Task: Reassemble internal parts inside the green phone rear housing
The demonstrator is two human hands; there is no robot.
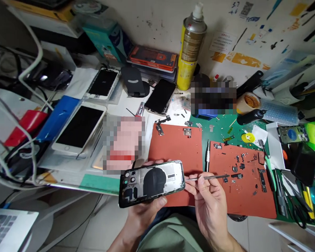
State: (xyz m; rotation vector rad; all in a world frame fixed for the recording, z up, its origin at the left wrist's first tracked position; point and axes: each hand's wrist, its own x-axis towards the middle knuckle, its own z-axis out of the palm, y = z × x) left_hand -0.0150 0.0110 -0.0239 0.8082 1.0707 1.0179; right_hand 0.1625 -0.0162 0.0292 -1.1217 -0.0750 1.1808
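An emptied phone housing (pixel 153 180) with a black frame and a dark round patch inside lies tilted in my left hand (pixel 147 210), its fingers behind it and the thumb at its lower edge. My right hand (pixel 208 196) pinches a thin metal tool (pixel 217 176), one end of which reaches the housing's right edge. Beneath both hands is a red-brown mat (pixel 177 147). A second red-brown mat (pixel 244 199) at the right bears several small phone parts, among them a long dark part (pixel 262 180). A silver screwdriver (pixel 208 155) stands out between the mats.
At the left lie a white phone (pixel 80 127) and a blue pouch (pixel 57 117). A dark phone (pixel 160 96) is near a tall yellow spray can (pixel 191 47). Scissors (pixel 299 210) and tweezers lie at the right edge; a laptop (pixel 10 227) is lower left.
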